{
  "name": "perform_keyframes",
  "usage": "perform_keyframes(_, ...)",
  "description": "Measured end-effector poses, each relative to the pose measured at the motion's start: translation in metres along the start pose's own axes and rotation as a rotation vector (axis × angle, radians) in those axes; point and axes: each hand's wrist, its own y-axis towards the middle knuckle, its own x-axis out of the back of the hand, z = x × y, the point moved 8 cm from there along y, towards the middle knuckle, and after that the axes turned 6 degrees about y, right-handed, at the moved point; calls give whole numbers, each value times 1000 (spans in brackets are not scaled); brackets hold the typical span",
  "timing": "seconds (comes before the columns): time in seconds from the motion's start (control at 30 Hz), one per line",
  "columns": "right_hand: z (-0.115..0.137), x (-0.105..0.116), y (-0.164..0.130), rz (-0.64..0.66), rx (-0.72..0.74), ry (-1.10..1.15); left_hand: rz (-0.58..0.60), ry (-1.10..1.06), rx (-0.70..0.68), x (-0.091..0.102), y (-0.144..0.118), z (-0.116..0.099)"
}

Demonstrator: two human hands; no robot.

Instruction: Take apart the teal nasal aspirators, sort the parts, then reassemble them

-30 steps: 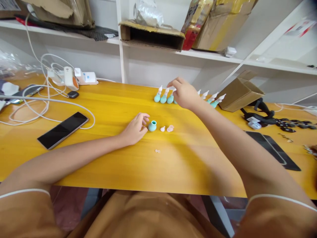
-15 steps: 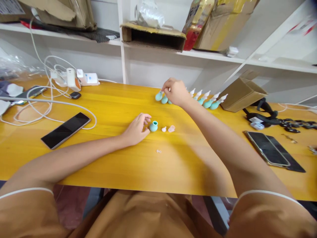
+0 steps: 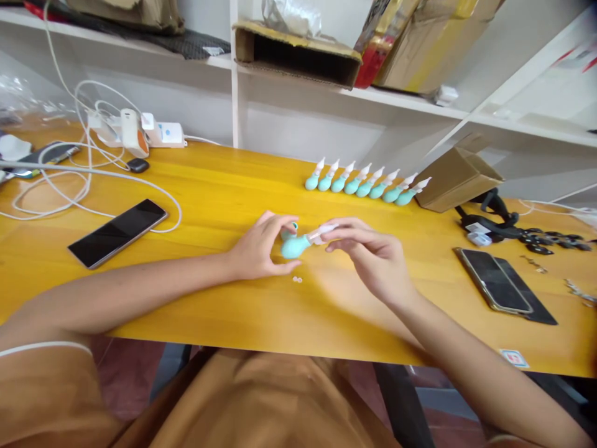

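Observation:
A bulb nasal aspirator (image 3: 295, 247), with a teal bulb and a clear, whitish tip, lies tilted in the air above the table. My right hand (image 3: 370, 249) pinches it by the tip end. Around the bulb, my left hand (image 3: 261, 249) curves open, thumb and fingers apart; whether it touches the bulb I cannot tell. Just behind sits a loose teal bulb (image 3: 288, 234) with an open neck, partly covered by my left fingers. Two tiny pale rings (image 3: 297, 279) lie on the table nearer to me.
Along the back of the table (image 3: 224, 317) stands a row of several teal aspirators (image 3: 364, 186). A cardboard box (image 3: 459, 177) is at its right end. Phones lie on the left (image 3: 119, 233) and right (image 3: 494, 280). White cables (image 3: 88, 186) tangle at the left.
My right hand has come back from the left end of the row with an aspirator. My left hand has opened wider. The small pale parts beside the loose bulb are now hidden.

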Motion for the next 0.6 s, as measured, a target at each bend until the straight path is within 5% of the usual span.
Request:
perform_keyframes(0.37, -47, -5, -19, 62, 99, -56, 249, 82, -9, -20, -6, -11)
perform_keyframes(0.6, -65, -20, -23, 115, -97, 146, 329, 193, -148, -27, -13, -15)
